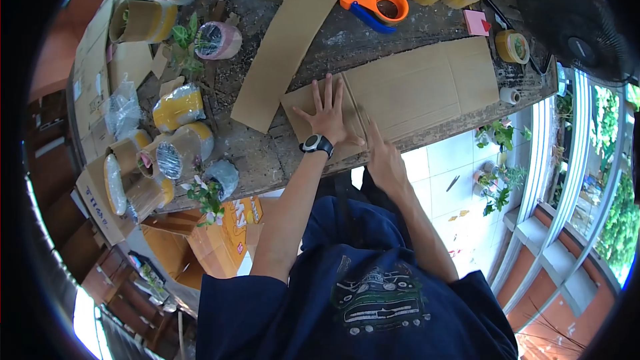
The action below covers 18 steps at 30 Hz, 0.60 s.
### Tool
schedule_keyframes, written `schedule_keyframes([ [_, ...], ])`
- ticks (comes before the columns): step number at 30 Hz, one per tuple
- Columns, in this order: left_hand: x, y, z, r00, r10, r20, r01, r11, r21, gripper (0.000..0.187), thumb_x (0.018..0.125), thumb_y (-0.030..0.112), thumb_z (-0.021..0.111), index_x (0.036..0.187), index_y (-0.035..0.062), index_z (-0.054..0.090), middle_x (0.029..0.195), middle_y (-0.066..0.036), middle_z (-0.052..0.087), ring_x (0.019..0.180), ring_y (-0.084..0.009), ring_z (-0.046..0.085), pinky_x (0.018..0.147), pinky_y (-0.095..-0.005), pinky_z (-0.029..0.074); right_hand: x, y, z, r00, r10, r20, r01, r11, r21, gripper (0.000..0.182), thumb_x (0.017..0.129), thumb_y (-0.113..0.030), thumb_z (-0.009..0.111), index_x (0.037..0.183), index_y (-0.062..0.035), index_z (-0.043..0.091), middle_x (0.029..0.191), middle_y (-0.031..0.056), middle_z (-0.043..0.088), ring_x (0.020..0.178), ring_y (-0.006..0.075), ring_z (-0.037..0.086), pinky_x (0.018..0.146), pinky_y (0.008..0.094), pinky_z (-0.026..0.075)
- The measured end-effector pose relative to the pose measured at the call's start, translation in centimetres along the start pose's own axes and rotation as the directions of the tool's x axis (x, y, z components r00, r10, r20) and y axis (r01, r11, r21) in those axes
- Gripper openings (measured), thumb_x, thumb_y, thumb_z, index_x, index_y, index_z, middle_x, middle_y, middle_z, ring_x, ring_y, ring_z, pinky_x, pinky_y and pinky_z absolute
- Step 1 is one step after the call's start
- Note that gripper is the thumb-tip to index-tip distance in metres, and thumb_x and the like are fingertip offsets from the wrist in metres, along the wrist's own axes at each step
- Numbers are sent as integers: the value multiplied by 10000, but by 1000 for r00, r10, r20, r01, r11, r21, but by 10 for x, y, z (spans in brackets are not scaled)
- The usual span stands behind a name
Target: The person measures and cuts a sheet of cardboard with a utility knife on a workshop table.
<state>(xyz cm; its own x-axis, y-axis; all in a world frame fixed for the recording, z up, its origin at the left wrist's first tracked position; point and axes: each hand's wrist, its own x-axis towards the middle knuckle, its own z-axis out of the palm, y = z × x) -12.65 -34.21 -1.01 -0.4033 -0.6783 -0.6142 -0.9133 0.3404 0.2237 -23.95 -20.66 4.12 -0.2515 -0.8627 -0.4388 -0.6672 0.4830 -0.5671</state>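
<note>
A long flat piece of cardboard [417, 90] lies near the front edge of the wooden table, with crease lines across it. Flat on its left end rests my left hand [328, 117], fingers spread, a watch on the wrist. My right hand [385, 157] is at the cardboard's front edge beside a crease, index finger stretched along it and the other fingers curled under. Whatever those curled fingers may hold is hidden. A second cardboard strip [283, 47] runs diagonally to the left of it.
An orange tape dispenser [380, 7] with a blue handle lies behind the cardboard. Pink notes [476, 23], a tape roll [512, 47] and a black fan [573, 23] are at the right. Taped cardboard tubes [153, 20] and plants [188, 43] stand at the left.
</note>
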Motion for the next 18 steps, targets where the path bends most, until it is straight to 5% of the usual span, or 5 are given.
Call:
schedule_keyframes([
  [2,3,-5,10,1000,6,-28,-7,1000,-16,1683,299,687,905,1600,254,-71,1670,-29,-150,1516,-371,-170,968,-917,83,-56,11,-6,974,169,153,-162,985,-53,723,901,-35,588,1551,-87,275,856,334,654,819,529,641,730,582,502],
  [5,1,-5,8,999,-2,-47,0,1000,-29,1683,285,666,917,1601,278,-58,1672,-6,-138,1524,-344,-157,984,-906,107,-100,34,-15,932,204,301,-205,978,-27,683,921,-21,559,1546,-84,289,928,340,656,861,535,631,743,564,499],
  [10,-1,0,3,999,-23,-36,23,1000,-4,1658,297,644,921,1602,294,-41,1673,8,-138,1528,-332,-149,996,-899,119,5,5,-29,997,-38,-61,45,994,103,673,909,16,516,1539,-81,301,960,362,634,886,538,614,739,551,478],
  [15,-5,4,-5,999,-37,1,37,999,20,1636,312,643,918,1601,300,-30,1670,20,-148,1527,-328,-150,1000,-897,128,59,-6,-20,997,-64,-47,65,997,27,680,901,11,507,1542,-86,300,850,328,623,790,531,603,715,569,456],
  [18,-1,1,2,999,-43,-10,43,999,12,1631,314,638,921,1601,301,-24,1671,24,-140,1529,-322,-146,998,-900,136,-13,13,-26,994,58,88,-56,998,-20,683,910,0,535,1545,-93,300,917,336,643,857,527,624,776,563,482],
])
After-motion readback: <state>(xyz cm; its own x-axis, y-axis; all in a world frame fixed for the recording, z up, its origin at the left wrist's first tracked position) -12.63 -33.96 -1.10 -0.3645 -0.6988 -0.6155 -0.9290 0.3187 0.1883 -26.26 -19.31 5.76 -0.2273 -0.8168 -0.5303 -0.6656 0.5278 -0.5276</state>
